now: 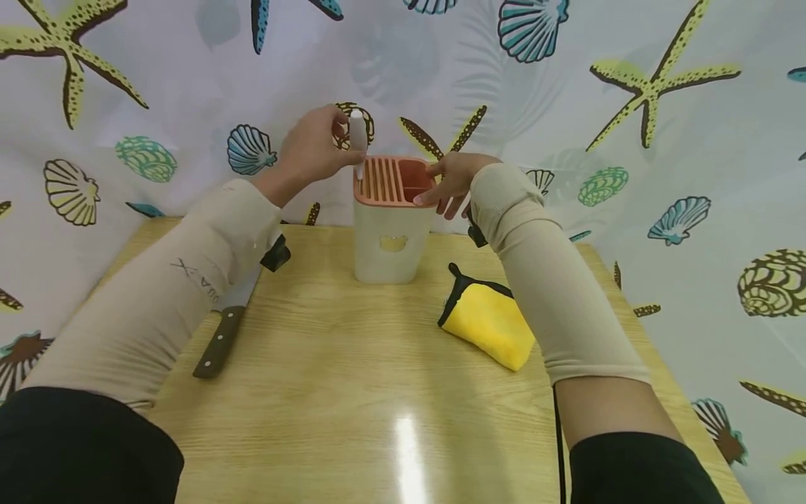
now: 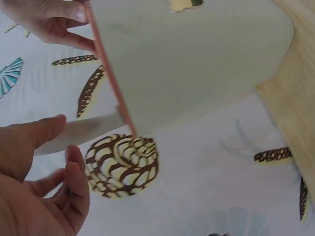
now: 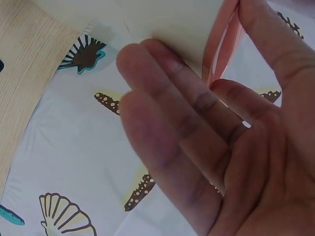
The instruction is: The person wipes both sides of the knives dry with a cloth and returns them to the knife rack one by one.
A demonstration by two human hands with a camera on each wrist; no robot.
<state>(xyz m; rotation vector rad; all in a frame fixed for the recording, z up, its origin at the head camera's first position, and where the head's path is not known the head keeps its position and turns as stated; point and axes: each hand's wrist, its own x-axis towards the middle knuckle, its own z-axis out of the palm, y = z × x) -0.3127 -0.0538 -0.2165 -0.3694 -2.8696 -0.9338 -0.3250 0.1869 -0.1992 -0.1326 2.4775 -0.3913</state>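
Note:
A cream utensil holder with a pink slotted top stands on the table near the back. My left hand is above its left end, thumb and fingers round a slim white handle. That handle stands nearly upright, its lower end at a slot; in the left wrist view the handle meets the pink rim. Anything below the rim is hidden. At the right end, my right hand grips the rim with thumb and a finger. Its other fingers extend beside the outer wall.
A large knife with a dark handle lies at the left, its blade partly under my left sleeve. A folded yellow cloth with black edging lies right of the holder. Behind the wooden table hangs a white sheet with shells and starfish.

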